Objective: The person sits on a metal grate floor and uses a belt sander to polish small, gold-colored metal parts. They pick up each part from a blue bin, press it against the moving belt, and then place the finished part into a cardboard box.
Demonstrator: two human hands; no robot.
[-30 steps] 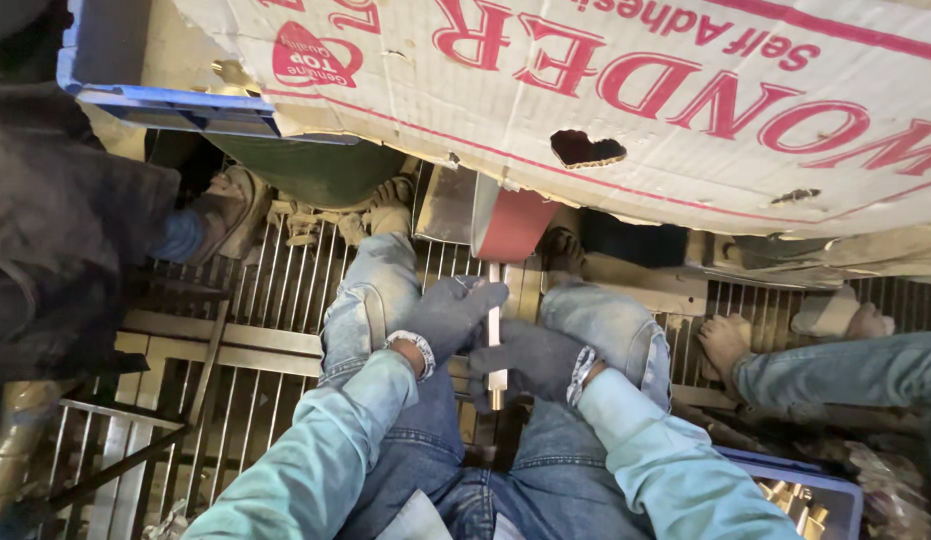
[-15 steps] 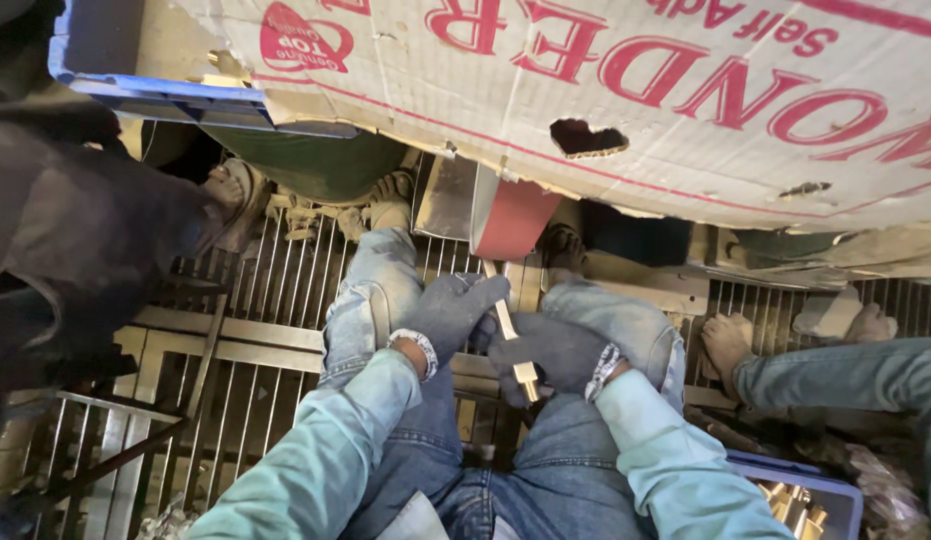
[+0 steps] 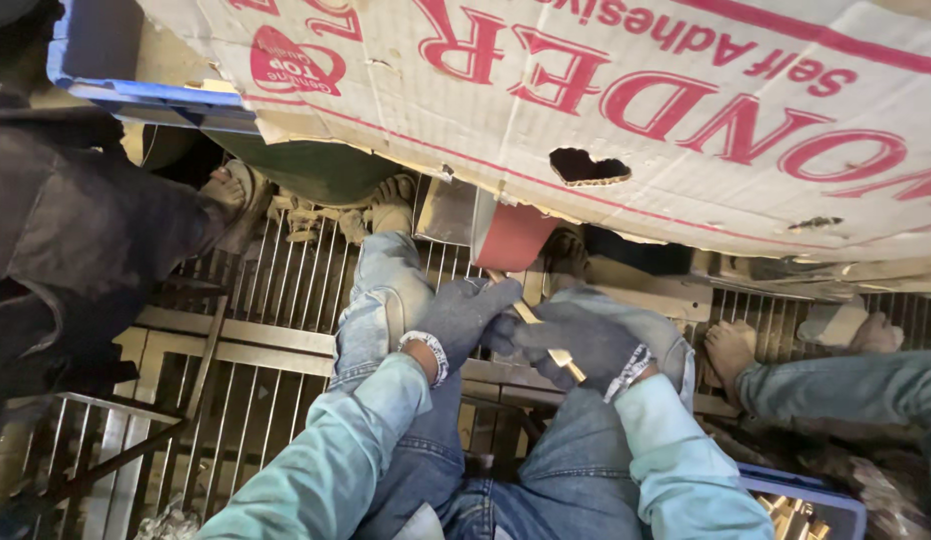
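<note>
A thin strip of pale wood or metal (image 3: 539, 327) lay slanted between the 2 gloved hands, above the person's knees. Its upper end went up toward a red block (image 3: 513, 238) under the cardboard, and its lower end came out below the right hand as a short brassy tip. The middle of the strip was covered by the glove, so its full shape was hard to make out.

The right hand (image 3: 583, 343), in a dark grey glove, was closed around the strip and held it firmly. The left hand (image 3: 461, 315), in the same kind of glove, was curled with the fingertips touching the strip near its upper part; I cannot tell if it really pinched the strip or only rested on it. Both arms wore light blue sleeves, and the legs were in blue jeans (image 3: 546, 480).

Under the knees was a floor of metal bars (image 3: 246, 350) in frames. A big cardboard sheet (image 3: 626, 110) with red print and a dark hole filled the top and hid everything behind it. On the left, a person in dark clothes (image 3: 66, 250) was cut off by the edge, with 1 sandalled foot (image 3: 231, 195) on the bars. On the right, another person's bare foot (image 3: 731, 350) and a blue trouser leg were visible. A blue tray (image 3: 811, 500) with small brassy parts was cut off at the bottom.
</note>
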